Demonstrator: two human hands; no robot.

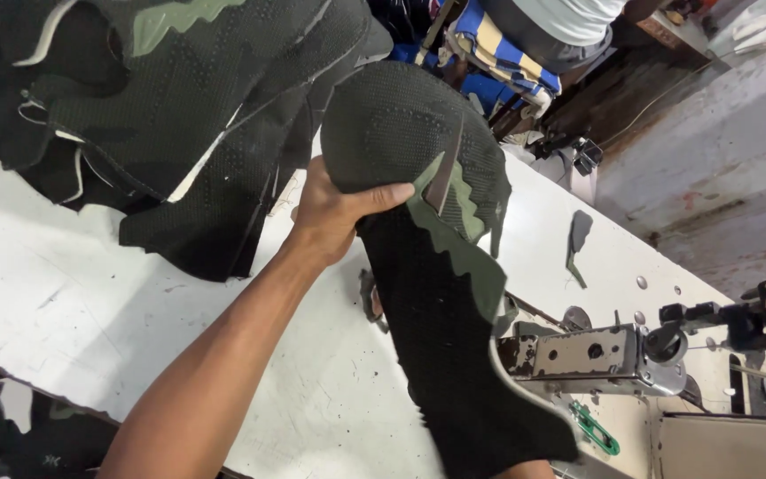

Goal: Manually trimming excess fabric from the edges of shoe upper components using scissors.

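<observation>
From the head view, the left hand [334, 213] has its grip clamped on a black mesh shoe upper [436, 266] with green trim, held above the white desk [64, 293] beside the sewing machine [605, 355]. The right hand is out of sight.

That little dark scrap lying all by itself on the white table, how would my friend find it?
Start at the white table and go right, past the big black mesh piece that the left hand holds up. Just beyond it, above the metal sewing machine part, lies the small dark scrap. It is flat, thin and alone, unlike the heaped dark fabric at the table's far left.
</observation>
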